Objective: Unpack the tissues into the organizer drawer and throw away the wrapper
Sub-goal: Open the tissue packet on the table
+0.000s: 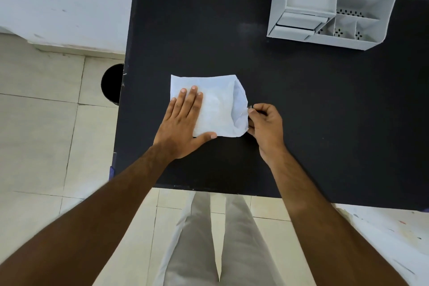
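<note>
A white tissue pack (218, 104) in its thin wrapper lies flat on the black table (325, 111), near the front left. My left hand (183, 121) presses flat on the pack's left half, fingers spread. At the pack's right end my right hand (264, 125) pinches the crumpled edge of the wrapper between thumb and fingers. The grey organizer (329, 2) stands at the back right of the table; its two small drawers (299, 23) at the front left corner look pushed in.
A black round bin (112, 83) stands on the tiled floor just left of the table, partly hidden by the table edge. A white wall runs along the back left. My legs are below the table's front edge.
</note>
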